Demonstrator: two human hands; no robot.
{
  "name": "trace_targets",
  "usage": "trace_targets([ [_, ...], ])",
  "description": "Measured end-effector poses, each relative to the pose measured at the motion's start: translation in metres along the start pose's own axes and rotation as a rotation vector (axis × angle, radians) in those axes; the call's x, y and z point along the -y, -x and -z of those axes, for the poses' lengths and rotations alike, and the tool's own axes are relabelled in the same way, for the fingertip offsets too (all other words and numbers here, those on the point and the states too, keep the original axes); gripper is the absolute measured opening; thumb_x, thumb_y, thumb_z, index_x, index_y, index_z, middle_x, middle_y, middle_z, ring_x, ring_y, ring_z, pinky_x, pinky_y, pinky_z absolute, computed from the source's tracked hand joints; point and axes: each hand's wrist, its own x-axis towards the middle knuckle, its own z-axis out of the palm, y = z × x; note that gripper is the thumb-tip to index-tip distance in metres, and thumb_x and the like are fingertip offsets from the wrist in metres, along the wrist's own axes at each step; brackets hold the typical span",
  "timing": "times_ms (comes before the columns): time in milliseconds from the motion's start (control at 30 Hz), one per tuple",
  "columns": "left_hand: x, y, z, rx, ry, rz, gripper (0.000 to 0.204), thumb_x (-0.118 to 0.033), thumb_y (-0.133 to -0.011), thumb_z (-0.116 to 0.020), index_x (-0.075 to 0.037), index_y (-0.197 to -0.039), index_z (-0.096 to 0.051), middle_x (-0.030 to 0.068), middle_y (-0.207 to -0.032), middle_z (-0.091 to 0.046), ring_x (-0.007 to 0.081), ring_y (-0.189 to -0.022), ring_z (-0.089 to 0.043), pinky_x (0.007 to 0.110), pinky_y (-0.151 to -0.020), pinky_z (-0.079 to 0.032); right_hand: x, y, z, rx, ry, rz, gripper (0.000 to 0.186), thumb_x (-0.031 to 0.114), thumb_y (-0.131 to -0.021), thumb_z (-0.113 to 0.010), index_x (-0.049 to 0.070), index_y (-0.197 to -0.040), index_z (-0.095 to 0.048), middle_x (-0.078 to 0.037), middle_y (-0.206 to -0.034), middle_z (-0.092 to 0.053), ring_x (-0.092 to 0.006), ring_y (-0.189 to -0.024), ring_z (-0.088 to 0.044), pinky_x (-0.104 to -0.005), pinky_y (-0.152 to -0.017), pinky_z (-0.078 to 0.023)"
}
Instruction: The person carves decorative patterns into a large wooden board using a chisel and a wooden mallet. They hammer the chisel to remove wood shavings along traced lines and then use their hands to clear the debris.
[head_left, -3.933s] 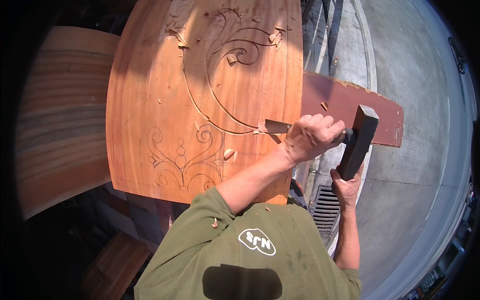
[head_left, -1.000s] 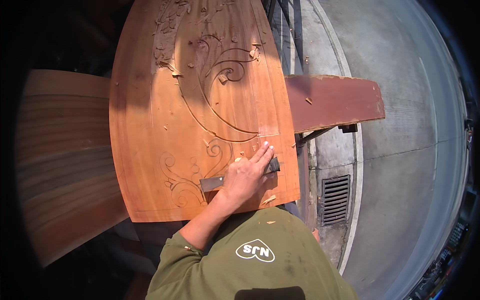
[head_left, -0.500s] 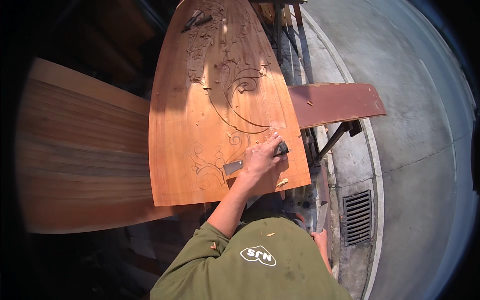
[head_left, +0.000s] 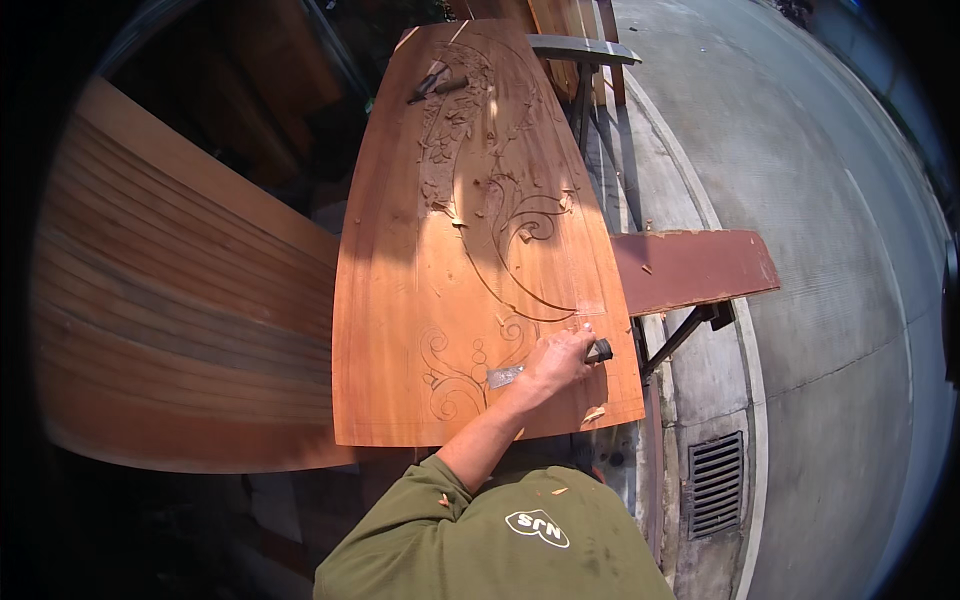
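My left hand [head_left: 558, 364] is wrapped round a chisel [head_left: 505, 376] over the near end of a wooden panel [head_left: 385, 290]. The chisel's flat metal blade sticks out to the left of my fist, and the dark end of its handle shows on the right. Beneath and beside the blade, scrolls are drawn on the wood. Farther up, curved lines and leafy scrolls [head_left: 515, 215] are cut into the panel, with wood shavings [head_left: 455, 216] scattered over them. My right hand is out of view.
Dark-handled tools [head_left: 437, 86] lie at the panel's far end. A larger grooved wooden board [head_left: 190, 330] stands to the left. On the right, a reddish-brown board [head_left: 695, 268] juts out above a metal support. Beyond are a drain grate [head_left: 716, 485] and grey pavement [head_left: 830, 330].
The view has shifted, so the panel sits lower and farther right. My right hand, seen earlier at lower right with a long flat bar, has left the view. My left hand keeps the chisel.
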Motion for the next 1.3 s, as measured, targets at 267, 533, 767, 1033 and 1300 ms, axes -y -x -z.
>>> trace_targets([
  [267, 0.095, -0.1, 0.065, -0.509, -0.028, -0.131, 0.034, 0.0, -0.085, -0.072, -0.005, -0.118, -0.063, 0.0195, -0.113, -0.073, 0.0444, -0.107, -0.073, 0.056, -0.09, -0.059, 0.08, 0.01, -0.009, -0.022, -0.014, 0.037, 0.077, 0.02, -0.068, -0.089, -0.007, -0.135, -0.061, -0.031, -0.128, -0.072, -0.0438, -0.122, -0.071, -0.0475, -0.106, -0.055],
  [533, 0.18, -0.171, 0.115, -0.412, -0.177, 0.14, 0.024, -0.007, -0.089, -0.077, -0.004, -0.111, -0.067, 0.0221, -0.101, -0.078, 0.0445, -0.099, -0.078, 0.056, -0.086, -0.063, 0.103, 0.014, -0.016, -0.019, -0.002, 0.025, 0.077, 0.02, -0.069, -0.088, -0.007, -0.135, -0.061, -0.03, -0.126, -0.073, -0.0429, -0.119, -0.072, -0.047, -0.105, -0.056],
  [767, 0.169, -0.125, 0.089, -0.416, -0.247, 0.068, 0.02, -0.004, -0.088, -0.075, -0.003, -0.107, -0.069, 0.0221, -0.097, -0.079, 0.0448, -0.095, -0.078, 0.056, -0.084, -0.063, 0.099, 0.0, -0.009, 0.0, -0.005, 0.031, 0.076, 0.021, -0.07, -0.088, -0.007, -0.135, -0.061, -0.03, -0.124, -0.074, -0.0421, -0.116, -0.073, -0.0467, -0.103, -0.057],
  [1033, 0.145, -0.032, 0.052, -0.442, -0.311, 0.036, 0.041, -0.001, -0.082, -0.075, 0.002, -0.122, -0.063, 0.0262, -0.146, -0.064, 0.0428, -0.137, -0.063, 0.054, -0.108, -0.056, 0.085, -0.019, -0.007, 0.03, -0.028, 0.048, 0.075, 0.021, -0.071, -0.087, -0.007, -0.135, -0.061, -0.029, -0.121, -0.075, -0.0411, -0.113, -0.074, -0.0462, -0.101, -0.058],
  [1300, 0.096, 0.02, 0.02, -0.36, -0.23, 0.155, 0.065, -0.003, -0.083, -0.079, 0.004, -0.145, -0.06, 0.0265, -0.162, -0.055, 0.0415, -0.151, -0.053, 0.052, -0.122, -0.049, 0.044, -0.04, -0.01, 0.034, -0.077, 0.017, 0.074, 0.021, -0.072, -0.087, -0.007, -0.135, -0.06, -0.028, -0.119, -0.075, -0.0402, -0.11, -0.075, -0.0458, -0.099, -0.059],
])
